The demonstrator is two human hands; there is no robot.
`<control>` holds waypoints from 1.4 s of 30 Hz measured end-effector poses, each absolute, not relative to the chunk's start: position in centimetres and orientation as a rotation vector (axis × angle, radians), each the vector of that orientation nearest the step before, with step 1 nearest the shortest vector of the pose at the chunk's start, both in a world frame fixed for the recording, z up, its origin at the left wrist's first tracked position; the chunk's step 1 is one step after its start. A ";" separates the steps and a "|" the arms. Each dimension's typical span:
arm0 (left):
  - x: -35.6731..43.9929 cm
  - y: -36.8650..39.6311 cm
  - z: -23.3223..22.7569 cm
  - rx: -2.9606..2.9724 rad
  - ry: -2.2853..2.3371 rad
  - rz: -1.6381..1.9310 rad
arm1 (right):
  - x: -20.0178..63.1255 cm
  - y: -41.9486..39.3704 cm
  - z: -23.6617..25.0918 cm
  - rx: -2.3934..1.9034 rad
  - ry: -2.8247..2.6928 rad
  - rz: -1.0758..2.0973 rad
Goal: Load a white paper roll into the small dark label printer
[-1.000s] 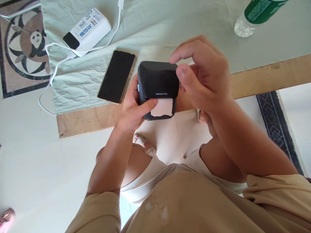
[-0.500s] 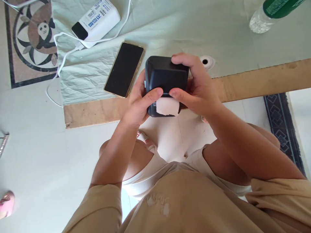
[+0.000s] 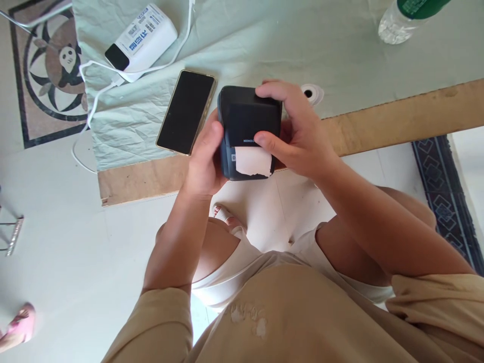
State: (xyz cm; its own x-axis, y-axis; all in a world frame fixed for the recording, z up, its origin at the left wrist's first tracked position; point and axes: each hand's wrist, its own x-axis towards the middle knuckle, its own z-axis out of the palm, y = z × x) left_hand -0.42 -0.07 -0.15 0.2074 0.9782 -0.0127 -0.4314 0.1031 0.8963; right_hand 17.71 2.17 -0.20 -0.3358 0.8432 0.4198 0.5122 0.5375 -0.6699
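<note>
A small black label printer point(image 3: 249, 117) is held between both hands above the table's front edge. White paper point(image 3: 252, 161) with a torn lower edge sticks out of its front slot. My left hand point(image 3: 206, 159) is closed around the printer's left side, its thumb lying along that edge. On the other side my right hand point(image 3: 297, 126) grips the printer, with the thumb on the front near the lettering and the forefinger on the upper corner. The fingers beneath the printer are hidden. A dark-screened phone point(image 3: 186, 112) lies on the cloth beside my left hand.
A white power bank point(image 3: 145, 43) with a white cable point(image 3: 96, 98) lies at the upper left of the green cloth point(image 3: 242, 35). A paper roll point(image 3: 312, 94) sits behind my right hand. A bottle point(image 3: 401, 22) stands at upper right. Another person's foot point(image 3: 22, 325) shows at lower left.
My left thumb has moved off the printer's front to its left edge, uncovering more of the lettering. The view has shifted a little, and the printer appears slightly further left.
</note>
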 end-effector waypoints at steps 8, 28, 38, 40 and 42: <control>-0.2 0.1 0.1 0.860 0.813 1.312 | 18.4 1.4 2.2 -1.098 -2.051 0.727; -0.3 -0.2 0.6 0.964 0.763 1.189 | 17.1 0.6 5.6 -1.444 -2.043 0.038; -0.4 -0.4 0.6 0.976 0.764 1.161 | 17.5 0.5 6.8 -1.591 -2.362 0.490; -0.4 -0.3 0.6 0.935 0.762 1.186 | 18.2 0.9 7.4 -1.494 -2.191 0.732; -0.5 -0.1 0.5 0.850 0.763 1.199 | 19.3 1.6 7.9 -1.345 -1.840 0.985</control>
State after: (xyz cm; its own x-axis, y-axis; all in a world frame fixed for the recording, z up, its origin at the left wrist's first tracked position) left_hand -0.48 -0.08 0.51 0.2005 0.9781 -0.0560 -0.4647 0.1452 0.8735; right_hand 19.34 1.61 7.88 -0.2653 0.9617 0.0691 0.4757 0.1929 -0.8582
